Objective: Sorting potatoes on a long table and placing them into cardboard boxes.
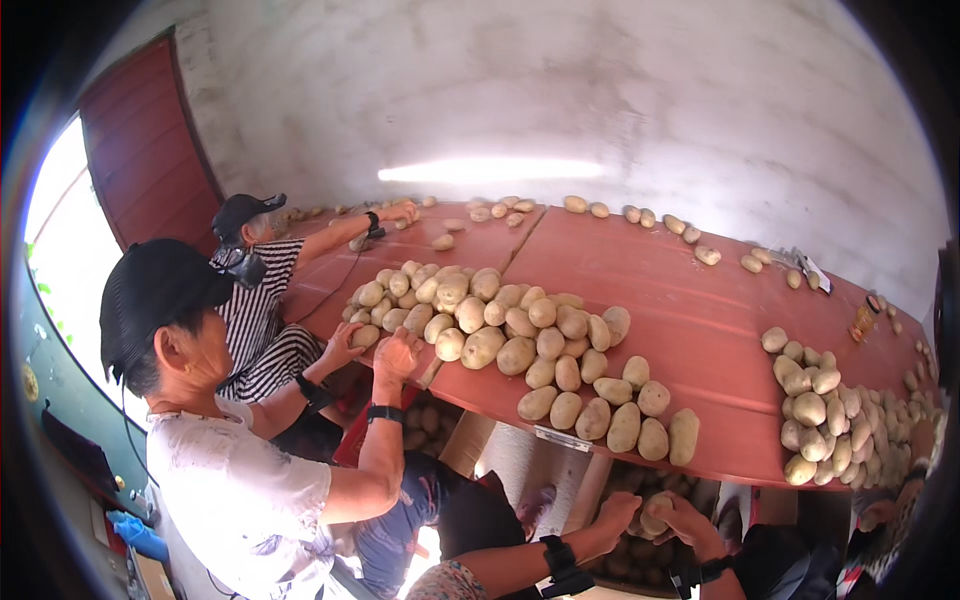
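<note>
Low in the head view, my right hand (688, 525) has its fingers around a pale tan potato (654, 514). Close beside that potato, my left hand (618, 516) is bent, its fingers partly turned from view; I cannot make out whether it grips anything. Below both hands stands an open box holding potatoes (637, 561), in shade under the table's edge. On the red table (697, 300) just beyond, a row of loose potatoes (624, 427) lies along the near edge. It runs into a larger heap of potatoes (484, 311) on the left.
A co-worker in a black cap (161, 307) sits at left, hands on potatoes; another in stripes (262, 277) reaches across the table. More potatoes (817, 412) are piled at right, by another person's hand (877, 514). A jar (864, 319) stands near the far edge.
</note>
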A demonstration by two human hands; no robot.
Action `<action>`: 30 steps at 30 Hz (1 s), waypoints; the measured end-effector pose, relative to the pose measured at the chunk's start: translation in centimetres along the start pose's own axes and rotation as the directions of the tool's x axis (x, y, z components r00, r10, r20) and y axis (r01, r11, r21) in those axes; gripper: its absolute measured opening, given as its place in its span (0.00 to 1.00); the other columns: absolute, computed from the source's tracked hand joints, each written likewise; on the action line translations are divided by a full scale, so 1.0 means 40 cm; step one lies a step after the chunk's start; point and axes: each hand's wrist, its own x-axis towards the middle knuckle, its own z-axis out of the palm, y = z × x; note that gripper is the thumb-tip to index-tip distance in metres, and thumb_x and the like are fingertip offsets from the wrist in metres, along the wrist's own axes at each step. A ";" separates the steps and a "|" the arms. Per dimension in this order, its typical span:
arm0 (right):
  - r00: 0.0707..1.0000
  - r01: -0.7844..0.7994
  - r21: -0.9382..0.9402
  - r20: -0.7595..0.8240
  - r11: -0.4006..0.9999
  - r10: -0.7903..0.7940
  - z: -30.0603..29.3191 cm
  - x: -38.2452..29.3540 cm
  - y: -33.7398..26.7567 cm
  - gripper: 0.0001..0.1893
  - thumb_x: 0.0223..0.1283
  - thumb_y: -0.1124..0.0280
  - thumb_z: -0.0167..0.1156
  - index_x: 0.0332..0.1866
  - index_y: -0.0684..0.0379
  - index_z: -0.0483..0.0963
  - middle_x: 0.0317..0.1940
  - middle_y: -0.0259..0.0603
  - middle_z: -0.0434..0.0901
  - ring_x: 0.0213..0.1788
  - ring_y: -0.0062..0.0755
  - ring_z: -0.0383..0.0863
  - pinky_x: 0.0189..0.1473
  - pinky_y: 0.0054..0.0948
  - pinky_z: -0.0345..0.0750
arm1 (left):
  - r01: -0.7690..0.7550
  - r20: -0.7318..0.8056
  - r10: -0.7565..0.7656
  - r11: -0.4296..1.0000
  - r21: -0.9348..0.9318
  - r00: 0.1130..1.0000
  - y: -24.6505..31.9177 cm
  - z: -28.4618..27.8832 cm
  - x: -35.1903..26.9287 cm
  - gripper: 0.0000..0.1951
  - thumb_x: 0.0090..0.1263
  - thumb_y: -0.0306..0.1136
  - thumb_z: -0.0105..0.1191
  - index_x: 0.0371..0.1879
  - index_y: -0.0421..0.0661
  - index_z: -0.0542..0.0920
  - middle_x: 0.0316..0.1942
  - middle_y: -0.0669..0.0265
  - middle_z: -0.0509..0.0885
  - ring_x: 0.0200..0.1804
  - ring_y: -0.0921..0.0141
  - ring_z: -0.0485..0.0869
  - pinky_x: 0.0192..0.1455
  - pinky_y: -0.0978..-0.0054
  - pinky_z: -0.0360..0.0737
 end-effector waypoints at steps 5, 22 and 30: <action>0.821 0.570 -0.493 0.312 0.657 -0.479 -0.008 -0.095 -0.039 0.24 0.49 0.60 0.65 0.48 0.60 0.67 0.48 0.42 0.70 0.52 0.37 0.70 0.57 0.32 0.66 | 0.479 0.513 -0.298 0.837 -0.266 0.805 -0.035 -0.011 -0.016 0.28 0.66 0.62 0.43 0.59 0.58 0.66 0.58 0.68 0.70 0.58 0.63 0.72 0.57 0.47 0.69; 0.811 0.534 -0.651 0.213 0.539 -0.545 0.088 -0.262 -0.224 0.24 0.48 0.62 0.67 0.46 0.61 0.67 0.54 0.54 0.67 0.59 0.43 0.67 0.59 0.32 0.64 | 0.223 0.601 0.188 0.810 -0.542 0.777 0.083 -0.013 -0.109 0.25 0.68 0.59 0.42 0.56 0.56 0.67 0.49 0.70 0.76 0.48 0.71 0.78 0.39 0.67 0.80; 0.639 0.686 -0.430 -0.032 0.587 -0.769 0.091 -0.109 -0.378 0.19 0.52 0.68 0.64 0.44 0.62 0.65 0.33 0.36 0.70 0.37 0.23 0.71 0.41 0.27 0.73 | 0.219 0.413 0.064 0.769 -0.600 0.909 0.062 -0.062 -0.104 0.23 0.65 0.62 0.43 0.47 0.58 0.71 0.45 0.70 0.77 0.40 0.71 0.77 0.29 0.74 0.69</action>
